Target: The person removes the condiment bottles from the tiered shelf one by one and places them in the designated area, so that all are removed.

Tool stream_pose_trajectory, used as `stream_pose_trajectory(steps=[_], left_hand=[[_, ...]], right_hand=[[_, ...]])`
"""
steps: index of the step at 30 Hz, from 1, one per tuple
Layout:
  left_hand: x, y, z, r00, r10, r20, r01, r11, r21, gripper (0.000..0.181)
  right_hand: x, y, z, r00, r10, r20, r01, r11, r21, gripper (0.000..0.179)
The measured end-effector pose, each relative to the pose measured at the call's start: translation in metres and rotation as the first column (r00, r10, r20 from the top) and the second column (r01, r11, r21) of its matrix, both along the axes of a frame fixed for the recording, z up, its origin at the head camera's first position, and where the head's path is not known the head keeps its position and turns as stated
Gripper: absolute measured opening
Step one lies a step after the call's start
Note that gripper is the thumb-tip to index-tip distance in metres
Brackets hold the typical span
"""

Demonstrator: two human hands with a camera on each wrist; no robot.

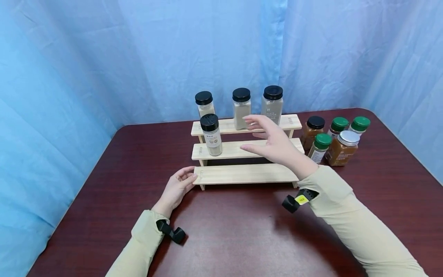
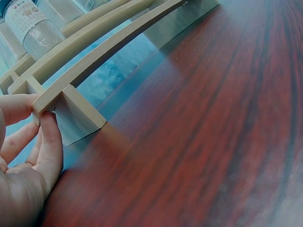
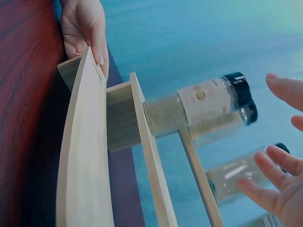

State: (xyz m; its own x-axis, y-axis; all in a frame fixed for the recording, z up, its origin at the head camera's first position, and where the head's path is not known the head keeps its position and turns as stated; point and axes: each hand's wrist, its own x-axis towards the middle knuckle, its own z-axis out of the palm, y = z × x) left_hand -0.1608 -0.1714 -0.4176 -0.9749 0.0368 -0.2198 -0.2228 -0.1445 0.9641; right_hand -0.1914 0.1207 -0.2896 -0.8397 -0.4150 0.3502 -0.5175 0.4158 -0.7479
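A three-step wooden rack (image 1: pixel 242 174) stands on the table. My left hand (image 1: pixel 177 188) pinches the left end of its lowest shelf between thumb and fingers, as the left wrist view also shows. Above the middle shelf hovers my right hand (image 1: pixel 273 142), fingers spread and apart, holding nothing. On the middle shelf's left end stands a labelled spice jar (image 1: pixel 212 139) with a black lid. Along the top shelf are three black-lidded jars: a left one (image 1: pixel 205 105), a middle one (image 1: pixel 241 111) and a right one (image 1: pixel 271 107), partly hidden behind my right hand.
Right of the rack several spice jars stand close together, among them a silver-lidded jar (image 1: pixel 342 150), a green-lidded jar (image 1: pixel 319 148) and a black-lidded brown jar (image 1: pixel 312 130). A blue curtain (image 1: pixel 166 61) hangs behind the dark red table (image 1: pixel 228 231).
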Motion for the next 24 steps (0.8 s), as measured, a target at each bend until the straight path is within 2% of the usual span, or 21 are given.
stream_pose_trajectory(steps=[8, 13, 24], left_hand=[[-0.001, -0.001, -0.001, 1.0, -0.001, -0.002, 0.001, 1.0, 0.006, 0.041], [-0.001, 0.0, -0.001, 1.0, -0.001, -0.003, 0.001, 1.0, 0.013, 0.041], [0.0, 0.0, 0.0, 1.0, 0.004, -0.003, -0.004, 1.0, -0.007, 0.043]], right_hand=[[-0.014, -0.029, 0.006, 0.998, 0.056, -0.005, -0.056, 0.998, 0.019, 0.073], [-0.018, -0.042, 0.002, 0.998, 0.062, -0.027, -0.061, 0.998, 0.019, 0.073], [-0.022, -0.059, -0.009, 0.996, 0.092, 0.012, -0.092, 0.996, -0.01, 0.072]])
